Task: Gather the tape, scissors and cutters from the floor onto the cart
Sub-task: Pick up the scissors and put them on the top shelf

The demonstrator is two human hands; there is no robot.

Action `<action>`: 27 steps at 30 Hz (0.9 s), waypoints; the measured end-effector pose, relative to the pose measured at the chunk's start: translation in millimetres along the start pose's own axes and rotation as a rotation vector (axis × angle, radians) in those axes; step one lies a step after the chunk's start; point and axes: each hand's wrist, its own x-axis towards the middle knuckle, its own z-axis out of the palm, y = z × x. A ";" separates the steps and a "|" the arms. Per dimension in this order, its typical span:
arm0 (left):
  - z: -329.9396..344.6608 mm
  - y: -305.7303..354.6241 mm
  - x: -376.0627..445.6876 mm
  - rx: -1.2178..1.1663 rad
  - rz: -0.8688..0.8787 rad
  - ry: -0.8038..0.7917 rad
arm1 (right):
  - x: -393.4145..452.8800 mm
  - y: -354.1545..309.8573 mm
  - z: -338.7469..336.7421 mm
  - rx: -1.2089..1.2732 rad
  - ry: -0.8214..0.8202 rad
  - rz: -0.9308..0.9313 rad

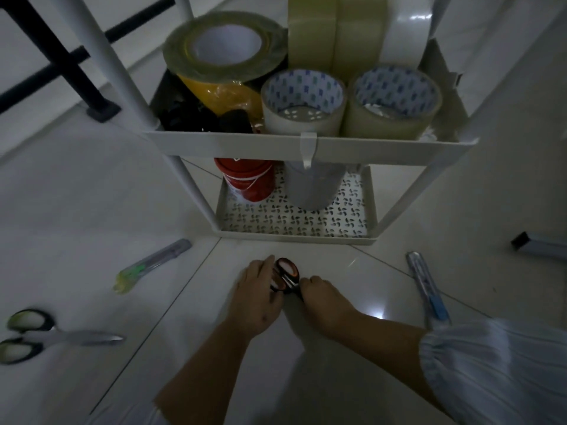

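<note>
We have the orange-handled scissors (286,275) on the floor (76,210) just in front of the cart (306,145), and both our hands are on them: the left hand (257,297) lies flat against the handle loops with its fingers curled around their near side, while the right hand (322,297) pinches the dark part below the handles, where the blades are hidden from us. We judge that two hands are used because the scissors lie flat on smooth tile and are hard to lift by one edge. Outward from there, three more things wait on the floor: a green cutter (152,264) to the left, a blue cutter (428,286) to the right beside our sleeve (497,372), and green-handled scissors (46,335) far left, blades pointing right. The cart's upper shelf already holds the tape rolls (349,102), some lying flat and some upright at the back, with dark objects we cannot identify at its left end. The lower shelf (294,222) carries a red can (248,182) and a grey roll (316,185), with bare patterned space in front, which seems a likely spot for the tools.
</note>
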 end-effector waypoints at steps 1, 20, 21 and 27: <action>-4.7 1.4 -1.3 -0.025 0.007 0.019 | -0.8 0.5 -3.8 0.015 0.014 -0.006; -224.7 97.7 -43.3 0.164 0.750 0.749 | -122.6 -83.1 -234.3 -0.091 0.721 -0.310; -237.0 104.9 -44.3 0.173 0.771 0.803 | -129.3 -88.2 -247.1 -0.124 0.793 -0.325; -314.5 162.2 -55.4 0.351 0.810 1.005 | -160.8 -106.0 -330.3 -0.384 1.150 -0.355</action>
